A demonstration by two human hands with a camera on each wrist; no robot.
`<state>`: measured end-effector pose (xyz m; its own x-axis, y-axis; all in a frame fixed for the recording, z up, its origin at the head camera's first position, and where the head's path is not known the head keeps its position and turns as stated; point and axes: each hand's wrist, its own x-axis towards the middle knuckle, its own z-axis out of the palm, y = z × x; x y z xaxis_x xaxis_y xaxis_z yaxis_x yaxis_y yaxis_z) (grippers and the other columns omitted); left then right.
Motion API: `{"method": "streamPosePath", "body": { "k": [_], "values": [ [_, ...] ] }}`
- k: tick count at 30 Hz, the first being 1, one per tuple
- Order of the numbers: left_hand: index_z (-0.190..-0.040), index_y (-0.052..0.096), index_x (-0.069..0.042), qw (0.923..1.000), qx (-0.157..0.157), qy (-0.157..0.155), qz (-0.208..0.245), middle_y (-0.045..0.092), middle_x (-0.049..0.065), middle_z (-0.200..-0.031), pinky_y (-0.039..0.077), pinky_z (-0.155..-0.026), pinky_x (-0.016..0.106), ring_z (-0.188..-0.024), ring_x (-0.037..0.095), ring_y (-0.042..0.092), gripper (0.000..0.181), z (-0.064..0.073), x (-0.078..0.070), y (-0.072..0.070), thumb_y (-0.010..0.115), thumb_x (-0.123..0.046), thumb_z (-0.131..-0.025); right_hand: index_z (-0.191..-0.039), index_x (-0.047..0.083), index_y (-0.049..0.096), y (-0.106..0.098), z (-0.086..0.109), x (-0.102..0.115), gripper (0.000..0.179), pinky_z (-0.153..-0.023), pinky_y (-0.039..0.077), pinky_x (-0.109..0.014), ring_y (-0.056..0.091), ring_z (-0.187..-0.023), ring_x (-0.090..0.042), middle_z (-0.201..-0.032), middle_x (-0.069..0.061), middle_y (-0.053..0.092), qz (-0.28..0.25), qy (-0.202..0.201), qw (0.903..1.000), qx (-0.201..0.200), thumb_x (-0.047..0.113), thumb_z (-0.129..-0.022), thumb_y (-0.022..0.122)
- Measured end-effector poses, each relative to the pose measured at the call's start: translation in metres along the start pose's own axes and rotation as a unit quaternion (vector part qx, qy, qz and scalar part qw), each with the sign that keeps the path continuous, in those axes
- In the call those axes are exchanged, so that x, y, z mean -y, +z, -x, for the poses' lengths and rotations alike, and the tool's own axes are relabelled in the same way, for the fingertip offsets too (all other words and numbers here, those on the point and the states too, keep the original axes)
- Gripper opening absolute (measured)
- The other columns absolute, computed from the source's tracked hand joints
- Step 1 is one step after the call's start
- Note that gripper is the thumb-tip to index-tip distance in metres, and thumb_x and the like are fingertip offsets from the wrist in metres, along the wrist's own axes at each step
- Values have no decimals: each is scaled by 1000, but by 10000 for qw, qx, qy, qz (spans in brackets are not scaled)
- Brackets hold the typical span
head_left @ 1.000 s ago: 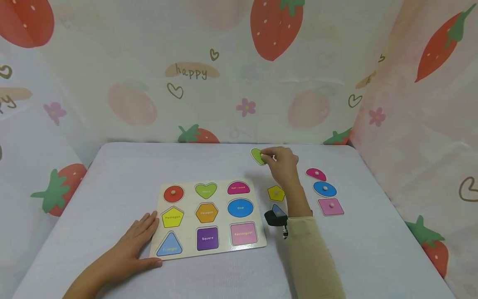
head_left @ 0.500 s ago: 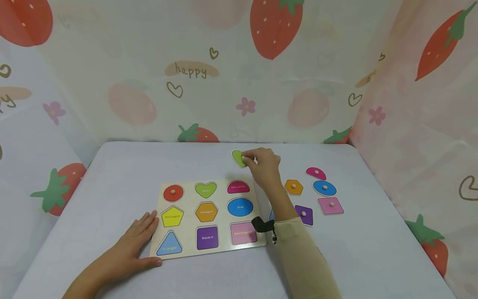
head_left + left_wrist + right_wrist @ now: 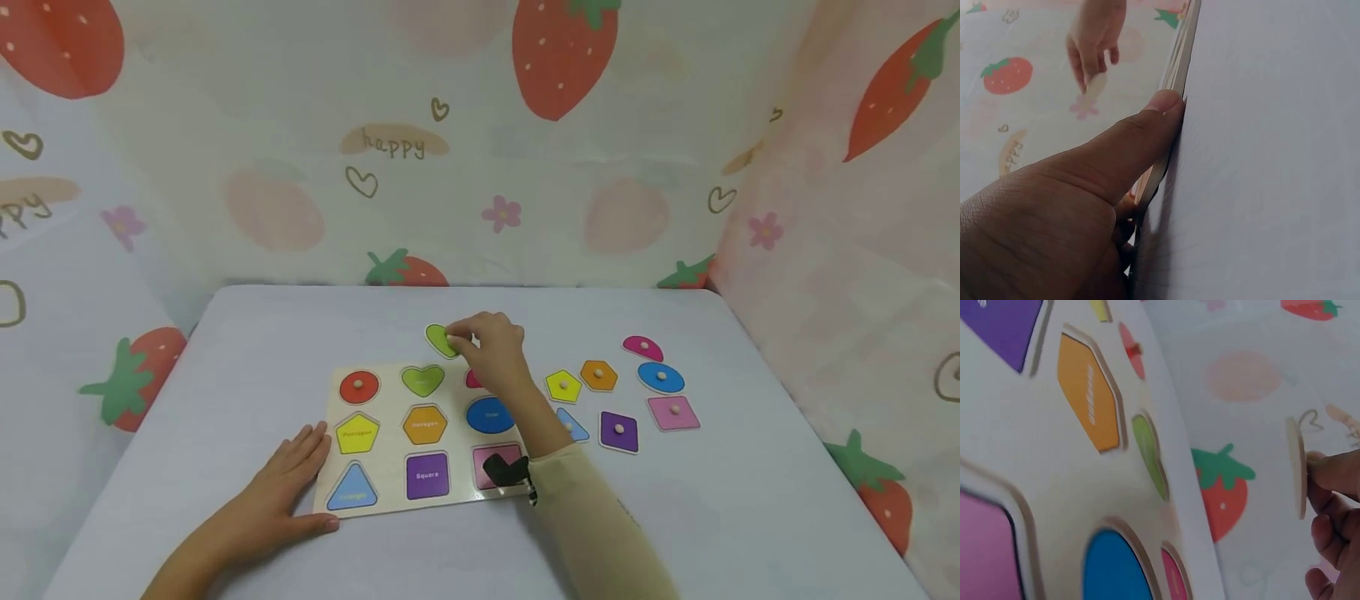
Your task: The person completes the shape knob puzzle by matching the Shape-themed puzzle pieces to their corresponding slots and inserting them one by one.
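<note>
Right hand (image 3: pixel 495 354): my thumb and fingers were pinched narrow at the knob (image 3: pixel 451 340) of a piece, holding it.
Green heart piece (image 3: pixel 437 340): it stuck out to the left of my right fingertips, tilted, raised off the white table (image 3: pixel 757 508) and apart from the puzzle board.
Left hand (image 3: pixel 281 487): my fingers lay relaxed and close together along the board's left edge, my thumb against its near corner.
Puzzle board (image 3: pixel 392 433): it lay flat, to the right of my left fingers and on the near side of my right fingertips.
Heart recess (image 3: pixel 423 381): it sat just nearer than my right fingertips and a little left.
Red circle piece (image 3: pixel 359 387): it was seated in the board, farther left of my right fingers.
Loose, near: right of my right fingers lay the yellow pentagon (image 3: pixel 562 386), the orange hexagon (image 3: pixel 599 375), the purple square (image 3: pixel 618 432) and, partly hidden by my wrist, the blue triangle (image 3: pixel 572 426).
Loose, farther right: the magenta half round (image 3: pixel 642 347), blue oval (image 3: pixel 661 377) and pink rectangle (image 3: pixel 674 412).
Curtain (image 3: pixel 637 158): strawberry-printed, it hung beyond all my fingers.
</note>
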<state>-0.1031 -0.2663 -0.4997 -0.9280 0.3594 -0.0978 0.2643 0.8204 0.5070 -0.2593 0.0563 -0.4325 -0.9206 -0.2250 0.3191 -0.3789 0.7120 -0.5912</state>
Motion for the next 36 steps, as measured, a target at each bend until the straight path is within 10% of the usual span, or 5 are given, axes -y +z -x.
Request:
{"method": "streamPosePath", "body": {
  "k": [6, 36],
  "values": [
    [-161, 30, -6, 9996, -99, 263, -50, 20, 13, -171, -15, -114, 7, -158, 37, 12, 115, 1, -4, 0, 73, -72, -78, -112, 22, 81, 20, 6, 12, 18, -85, 38, -43, 56, -95, -18, -105, 5, 74, 66, 31, 9976, 689, 27, -100, 69],
    [-162, 28, -8, 9997, -73, 173, -134, 19, 10, -171, -16, -111, 3, -159, 33, 10, 117, -1, -1, 2, 72, -75, -77, -109, 27, 82, 68, 9, -4, 16, -95, 38, -42, 57, -100, -15, -101, 12, 75, 605, 507, 9927, 909, 33, -96, 73]
  ]
}}
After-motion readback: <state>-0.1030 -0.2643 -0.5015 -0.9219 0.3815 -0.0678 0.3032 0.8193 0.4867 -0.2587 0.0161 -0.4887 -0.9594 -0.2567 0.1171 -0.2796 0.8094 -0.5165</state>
